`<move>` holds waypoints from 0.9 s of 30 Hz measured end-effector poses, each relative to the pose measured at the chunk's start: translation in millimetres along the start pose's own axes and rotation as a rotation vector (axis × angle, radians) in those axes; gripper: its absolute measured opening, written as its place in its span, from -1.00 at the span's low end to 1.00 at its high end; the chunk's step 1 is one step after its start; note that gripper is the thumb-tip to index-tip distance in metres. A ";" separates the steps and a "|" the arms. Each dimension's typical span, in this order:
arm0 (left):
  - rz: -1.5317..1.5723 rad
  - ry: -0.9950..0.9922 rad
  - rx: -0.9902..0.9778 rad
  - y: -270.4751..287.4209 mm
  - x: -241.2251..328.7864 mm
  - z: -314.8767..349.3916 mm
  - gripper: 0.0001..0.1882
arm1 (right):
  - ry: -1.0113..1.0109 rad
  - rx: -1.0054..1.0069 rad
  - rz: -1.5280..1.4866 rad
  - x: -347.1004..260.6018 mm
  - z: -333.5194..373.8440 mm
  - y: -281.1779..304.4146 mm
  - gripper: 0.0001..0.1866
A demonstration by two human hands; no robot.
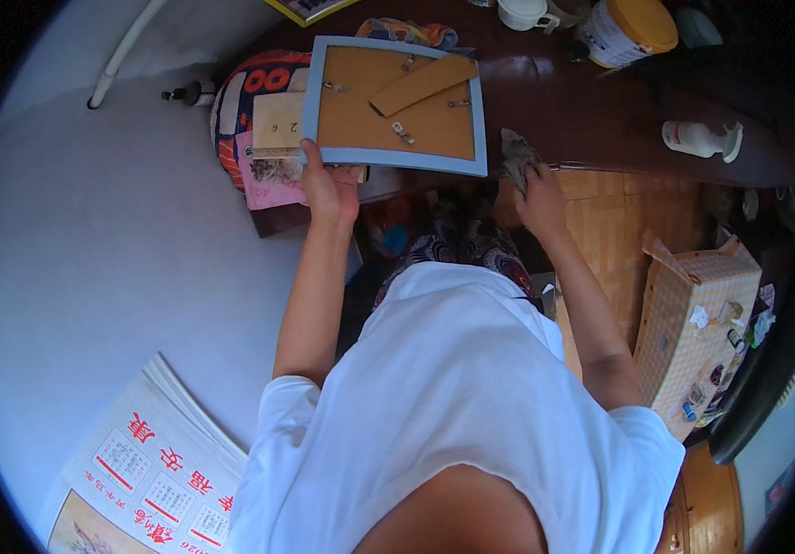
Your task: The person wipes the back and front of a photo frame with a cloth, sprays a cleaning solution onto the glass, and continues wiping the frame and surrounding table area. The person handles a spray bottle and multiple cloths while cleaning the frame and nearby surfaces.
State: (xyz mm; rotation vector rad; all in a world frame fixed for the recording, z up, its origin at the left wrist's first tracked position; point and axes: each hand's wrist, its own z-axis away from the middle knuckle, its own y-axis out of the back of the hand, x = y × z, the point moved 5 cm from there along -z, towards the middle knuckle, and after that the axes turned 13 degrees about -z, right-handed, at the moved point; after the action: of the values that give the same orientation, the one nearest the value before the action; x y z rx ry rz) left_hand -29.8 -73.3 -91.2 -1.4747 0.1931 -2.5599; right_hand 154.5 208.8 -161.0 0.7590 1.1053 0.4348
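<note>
My left hand (331, 191) grips the lower left corner of a picture frame (485, 138), thumb on the front rim and the other fingers underneath. The frame has a light blue border, and its brown backing board with metal clips and a slanted stand leg (423, 85) faces up. To the right of it, my right hand (540, 197) is closed on a crumpled grey cloth (516, 152) at the edge of the dark table (591, 125). The cloth is apart from the frame.
A white spray bottle (700, 139) lies on its side at the table's right. Toward the back stand a tub with a yellow lid (628, 32) and a white cup (524, 13). Papers (277, 122) and a patterned bag (236, 102) are left of the frame. A checked cloth-covered box (684, 323) stands right.
</note>
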 end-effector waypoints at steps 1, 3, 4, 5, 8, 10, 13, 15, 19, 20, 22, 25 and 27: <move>0.019 0.008 -0.018 2.1 -4.3 0.5 -0.34 | 0.000 0.047 -0.042 -0.6 -1.1 2.2 -0.54; 0.081 0.082 0.009 2.2 -14.8 10.4 -0.34 | 0.016 0.109 -0.091 -10.9 -1.5 8.4 -0.51; 0.114 0.120 0.019 -1.5 -16.9 18.2 -0.33 | 0.037 0.125 -0.098 -27.6 -3.8 14.2 -0.51; 0.091 0.175 -0.016 -2.0 -17.0 23.7 -0.35 | 0.058 0.141 -0.105 -37.9 -4.9 16.9 -0.49; -0.052 0.312 -0.132 -4.5 -5.6 33.8 -0.36 | 0.147 0.125 -0.035 -33.6 -12.4 -5.9 -0.49; -0.235 0.374 -0.207 -7.4 -1.2 38.9 -0.34 | 0.108 0.138 -0.080 -30.8 -15.2 -14.0 -0.50; -0.379 0.394 -0.209 -16.6 -17.2 42.0 -0.43 | 0.004 0.114 -0.140 -31.7 -15.2 -18.5 -0.49; -0.548 0.371 -0.207 -21.4 -20.5 44.3 -0.53 | -0.072 0.091 -0.185 -35.0 -10.8 -18.1 -0.48; -0.475 0.297 -0.202 -25.5 -24.3 47.1 -0.56 | -0.134 0.157 -0.287 -27.5 -5.9 -22.5 -0.48; -0.451 0.273 -0.188 -27.6 -23.6 51.1 -0.56 | -0.125 0.170 -0.316 -28.3 -3.5 -20.9 -0.48; -0.435 0.284 -0.193 -33.9 -19.3 57.3 -0.54 | -0.098 0.210 -0.359 -37.9 0.8 -9.7 -0.50; -0.431 0.342 -0.219 -48.8 -5.8 66.5 -0.48 | -0.021 0.250 -0.410 -67.9 5.3 14.7 -0.54; -0.393 0.325 -0.216 -62.7 -0.5 72.2 -0.46 | 0.043 0.236 -0.450 -88.3 11.0 24.3 -0.58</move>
State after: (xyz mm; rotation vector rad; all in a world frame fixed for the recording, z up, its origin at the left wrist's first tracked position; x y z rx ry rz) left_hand 27.2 -13.7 -42.9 -1.2516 0.2514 -3.1832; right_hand 130.1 163.4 -84.5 0.6804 1.3402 -0.0615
